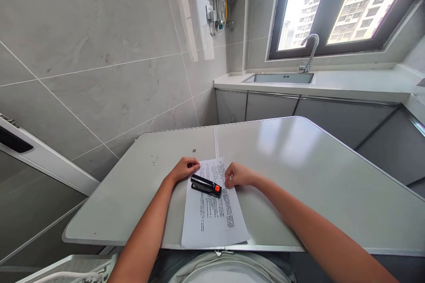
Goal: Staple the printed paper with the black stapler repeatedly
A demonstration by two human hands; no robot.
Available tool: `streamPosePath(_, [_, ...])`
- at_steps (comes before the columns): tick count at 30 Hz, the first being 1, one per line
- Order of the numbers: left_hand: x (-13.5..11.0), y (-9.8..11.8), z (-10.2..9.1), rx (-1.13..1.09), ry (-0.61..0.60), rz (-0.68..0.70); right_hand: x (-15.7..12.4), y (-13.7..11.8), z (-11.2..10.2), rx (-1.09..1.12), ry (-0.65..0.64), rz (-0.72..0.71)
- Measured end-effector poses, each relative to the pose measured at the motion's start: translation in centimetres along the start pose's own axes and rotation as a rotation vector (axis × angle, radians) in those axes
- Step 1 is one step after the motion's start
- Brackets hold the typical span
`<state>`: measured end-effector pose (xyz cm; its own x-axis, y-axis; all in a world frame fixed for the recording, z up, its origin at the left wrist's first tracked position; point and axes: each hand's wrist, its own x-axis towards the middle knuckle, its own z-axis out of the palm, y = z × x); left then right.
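Note:
Printed sheets of paper (215, 230) lie on the table, reaching close to its near edge. A black stapler (206, 185) with an orange-red patch rests slantwise on top of them. My left hand (186, 169) is at the upper left corner of the paper, its fingers bent and closed on that edge. At the right edge, my right hand (239, 175) has its fingers curled and pinched against the paper beside the stapler's orange-red end. Neither hand touches the stapler. The fingertips of my right hand are partly hidden.
The pale folding table (272, 212) has a seam down its middle. Staple strips (194, 151) and several loose staples (155, 160) lie beyond my left hand. A white rack (76, 267) stands at the lower left. Behind are a counter (358, 80), a sink (282, 78) and a faucet (311, 53).

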<state>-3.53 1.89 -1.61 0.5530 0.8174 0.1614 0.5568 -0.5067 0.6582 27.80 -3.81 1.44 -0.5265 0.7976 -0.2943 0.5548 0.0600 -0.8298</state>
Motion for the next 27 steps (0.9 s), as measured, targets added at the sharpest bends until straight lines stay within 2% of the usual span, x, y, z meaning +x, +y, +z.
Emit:
streamPosePath(5, [0.0,0.4,-0.2,0.005,-0.023,0.050,-0.1,1.2,-1.6,0.067,-0.073,0.101])
streamPosePath(8, [0.0,0.7,-0.2,0.002,-0.040,0.092,-0.4,1.7,-2.6,-0.017,-0.147,0.127])
streamPosePath(10, [0.0,0.9,-0.2,0.008,-0.058,0.108,-0.4,1.8,-2.9,-0.117,-0.134,0.080])
streamPosePath(12, [-0.1,1.0,-0.2,0.003,-0.076,0.103,-0.3,1.6,-2.8,-0.235,0.022,-0.041])
streamPosePath(15, [-0.1,0.9,-0.1,-0.020,-0.080,0.096,0.0,0.9,-1.7,-0.330,0.384,-0.211])
streamPosePath(16, [-0.1,0.9,-0.1,-0.027,-0.080,0.097,0.0,0.6,-1.0,-0.330,0.444,-0.255])
streamPosePath(18, [-0.1,0.8,0.0,-0.036,-0.079,0.105,-0.1,0.0,0.4,-0.312,0.407,-0.367])
streamPosePath(21, [-0.1,0.8,0.0,-0.042,-0.061,0.098,-0.5,-0.6,2.5,-0.370,0.200,-0.537])
streamPosePath(23, [-0.1,0.7,0.1,-0.049,-0.045,0.084,-0.5,-0.7,3.7,-0.416,0.159,-0.544])
streamPosePath(27, [-0.1,0.4,0.2,-0.045,-0.023,0.071,0.1,-0.3,4.5,-0.415,0.208,-0.512])
